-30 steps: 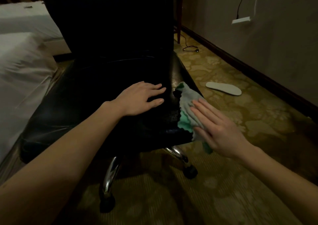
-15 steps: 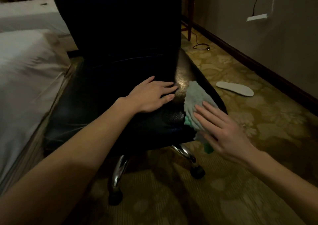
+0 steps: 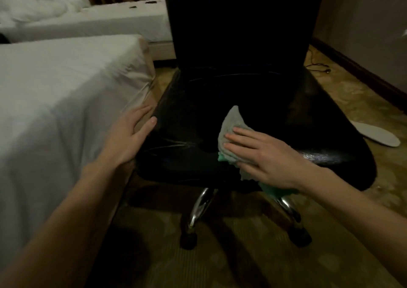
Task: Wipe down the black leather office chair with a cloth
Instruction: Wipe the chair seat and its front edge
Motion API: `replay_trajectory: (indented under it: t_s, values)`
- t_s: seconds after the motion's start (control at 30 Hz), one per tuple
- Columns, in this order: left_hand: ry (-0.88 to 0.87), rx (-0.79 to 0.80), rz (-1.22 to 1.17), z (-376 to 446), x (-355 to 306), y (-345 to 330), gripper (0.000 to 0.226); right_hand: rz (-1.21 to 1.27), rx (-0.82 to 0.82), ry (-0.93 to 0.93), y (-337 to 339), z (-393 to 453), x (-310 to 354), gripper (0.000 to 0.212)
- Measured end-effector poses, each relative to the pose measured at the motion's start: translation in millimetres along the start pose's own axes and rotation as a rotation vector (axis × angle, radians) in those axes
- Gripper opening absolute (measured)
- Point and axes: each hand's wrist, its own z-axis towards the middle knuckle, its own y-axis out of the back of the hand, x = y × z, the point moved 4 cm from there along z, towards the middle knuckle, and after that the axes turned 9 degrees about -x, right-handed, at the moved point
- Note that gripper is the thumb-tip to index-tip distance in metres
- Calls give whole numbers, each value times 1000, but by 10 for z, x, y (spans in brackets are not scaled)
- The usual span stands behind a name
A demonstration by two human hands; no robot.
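Since half a second ago the right hand [image 3: 271, 155] has slid the cloth [image 3: 233, 133] from the seat's right edge to the middle of its front half, and the left hand [image 3: 130, 133] has left the seat's centre for its left edge. Right fingers [image 3: 240, 144] lie straight and flat, pressing the grey-and-green cloth onto the black leather; nothing is pinched. A green fold of the cloth hangs over the seat's front edge beneath the wrist. Left fingers are relaxed and nearly straight, resting against the left edge of the chair [image 3: 242, 89], beside the white bed [image 3: 55, 100]. Chrome legs [image 3: 198, 208] show under the seat. A pale insole [image 3: 376, 133] lies on the patterned carpet [image 3: 242, 254] just past the seat's right edge.
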Motion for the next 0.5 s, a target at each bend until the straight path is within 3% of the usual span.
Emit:
replay_trajectory:
  t_s: [0.07,0.17,0.3,0.4,0.5]
  values:
    - [115,-59,-9,-149,223,85,63,0,-6,7,2,-41,-9,55]
    - [249,-25,-58,-325,404,62,56,1,10,43,23,-214,-30,54]
    - [657,-11,-439,-562,733,-196,66,-9,25,86,59,-270,-20,53]
    - [715,58,-592,-669,753,-342,38,-36,72,106,18,-42,104,54]
    - [738,88,-691,-704,762,-410,34,-69,97,142,-83,332,356,54]
